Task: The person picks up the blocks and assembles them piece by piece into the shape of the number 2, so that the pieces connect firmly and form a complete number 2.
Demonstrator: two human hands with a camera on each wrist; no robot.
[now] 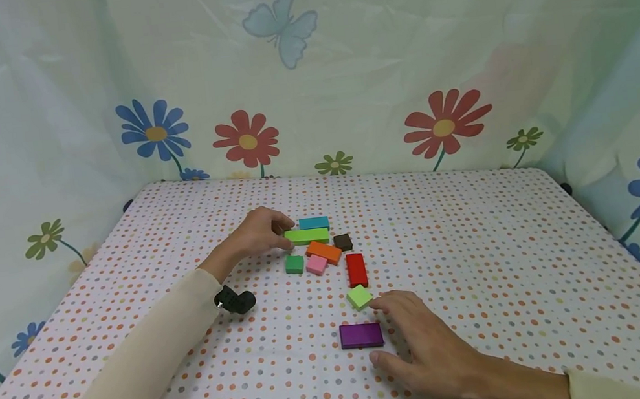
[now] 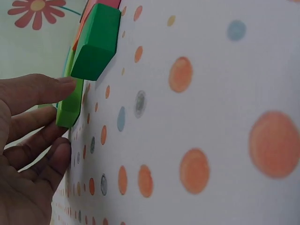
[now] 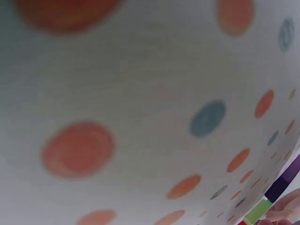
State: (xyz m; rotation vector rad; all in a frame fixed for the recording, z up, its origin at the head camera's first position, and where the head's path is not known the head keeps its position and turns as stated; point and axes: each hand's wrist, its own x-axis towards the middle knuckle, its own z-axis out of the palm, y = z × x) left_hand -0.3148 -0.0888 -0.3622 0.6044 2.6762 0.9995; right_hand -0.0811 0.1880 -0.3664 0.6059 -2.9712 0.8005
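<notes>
My left hand (image 1: 260, 232) pinches the left end of a long lime green block (image 1: 309, 236), thumb on its near side and fingers on its far side. Just beyond lies a blue block (image 1: 313, 223). A dark green block (image 2: 99, 40), a pink block (image 1: 316, 264) and an orange block (image 1: 324, 252) sit on the near side. My right hand (image 1: 431, 344) is spread beside a purple block (image 1: 361, 335), thumb and fingers apart with nothing between them. Its fingertips are by a small light green block (image 1: 359, 297).
A red block (image 1: 357, 270) lies beyond the light green one, and a small dark brown block (image 1: 343, 242) is right of the orange block. The dotted cloth (image 1: 508, 258) covers the table, with a flowered curtain (image 1: 366, 77) around its back and sides.
</notes>
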